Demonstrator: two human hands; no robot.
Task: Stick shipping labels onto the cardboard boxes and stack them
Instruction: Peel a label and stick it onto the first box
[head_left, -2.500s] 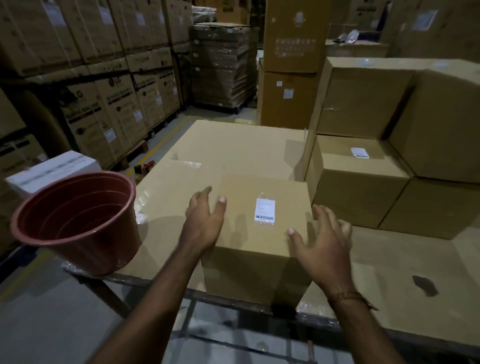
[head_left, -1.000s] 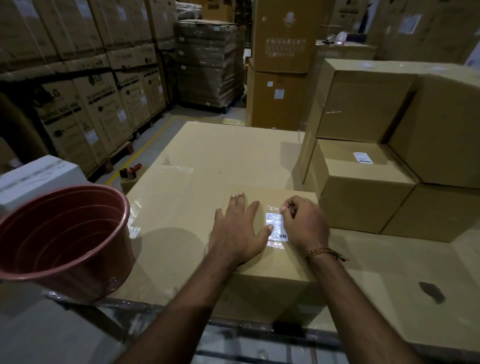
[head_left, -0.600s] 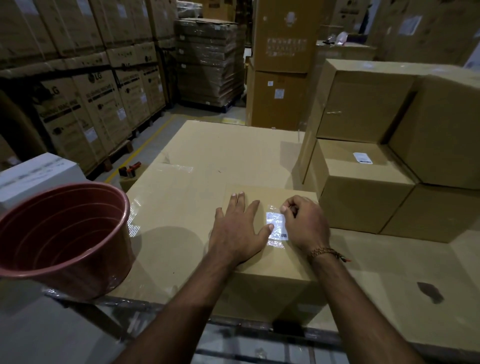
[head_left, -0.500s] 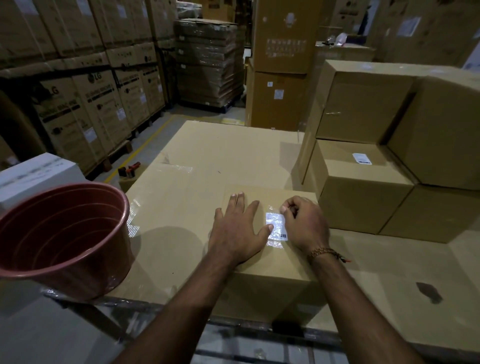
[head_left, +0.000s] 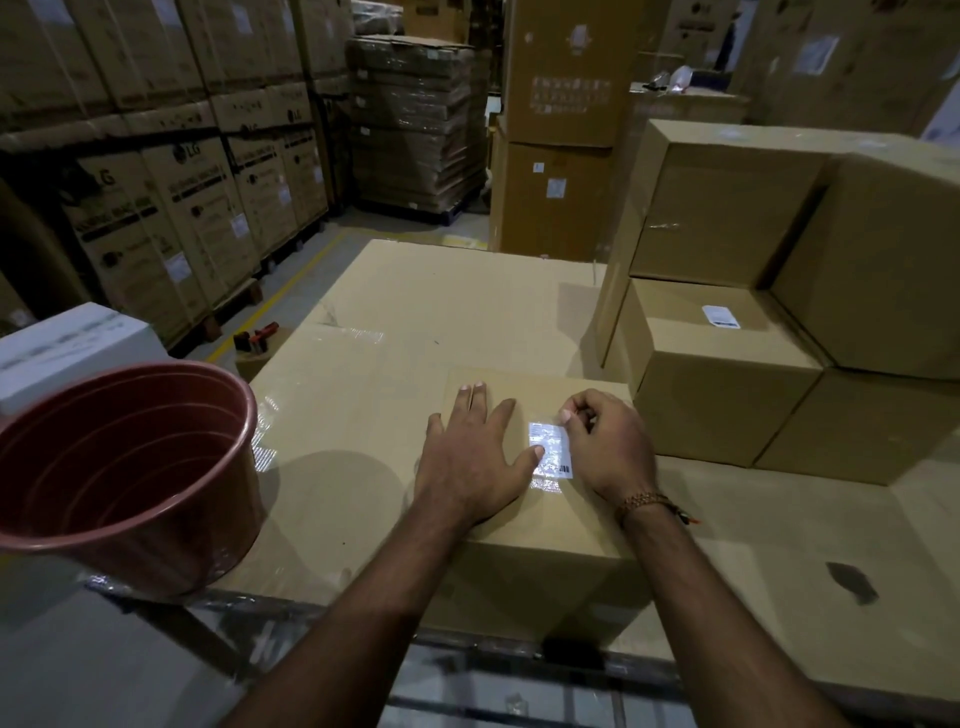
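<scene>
1. Label (head_left: 549, 448) lies on top of the small cardboard box (head_left: 540, 540) at the near edge of the work surface (head_left: 384, 322), roughly in the middle of the box's top face, and it shines as if glossy or covered with film.
2. Left hand (head_left: 475, 457) lies flat and open on the box top, fingers spread, with the thumb tip touching the label's left edge; it seems to be pinning both label and box in place.
3. Right hand (head_left: 608, 447) is curled, its thumb and forefinger pinched together at the label's upper right corner. Whether they hold a backing strip or just press the corner, I cannot tell.
4. To do this step well, I would keep the left thumb down as an anchor and work the right fingers from that anchor outward, pressing the corners last, so no bubble or lifted edge remains.
5. Stack of boxes (head_left: 779, 291) stands just beside this box to the right; 1 lower box (head_left: 711, 379) already carries a white label (head_left: 721, 316) on its top, so this box probably goes there next.
6. Red bucket (head_left: 124, 467) sits at the surface's left corner, well apart from the hands.
</scene>
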